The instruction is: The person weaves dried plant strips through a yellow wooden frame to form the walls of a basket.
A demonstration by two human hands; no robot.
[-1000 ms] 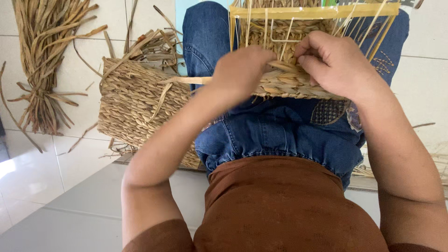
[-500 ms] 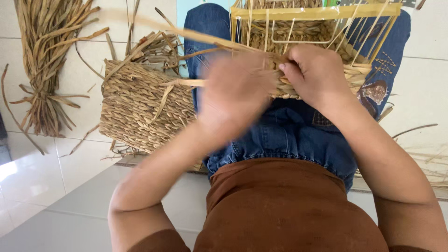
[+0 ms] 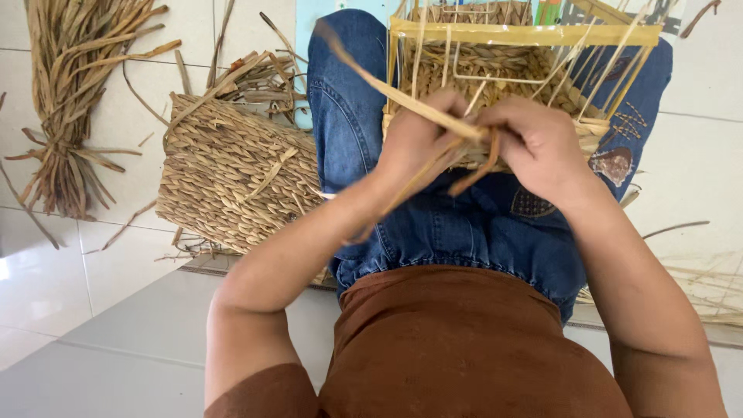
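Fingers [image 3: 433,108] of the left hand [image 3: 422,143] curl together around a flat, dry straw strand [image 3: 387,83], clamped on it just in front of the right hand [image 3: 534,147], whose fingers close on the same strand where it bends. Going by size, the white tiled floor [image 3: 116,271] takes up the left of the view, and the person's lap in blue jeans [image 3: 464,232] and a brown shirt [image 3: 457,348] fills the middle. A half-woven basket [image 3: 495,58] sits on the lap, its weave built inside a yellow rectangular frame [image 3: 526,32] with thin upright stakes rising from the woven part to the frame bar; its long side runs left to right across the thighs. To the left, on the floor and touching the left thigh, lies a finished woven piece [image 3: 232,174], tilted, with loose ends sticking out at its top. Farther left, well apart from it, a bundle of dried straw [image 3: 73,101] lies with its long axis running up and down the view. The held strand is the smallest: its long axis is diagonal, its free end pointing up and left past the left knee, and the lower part passing under the left hand toward the lap.
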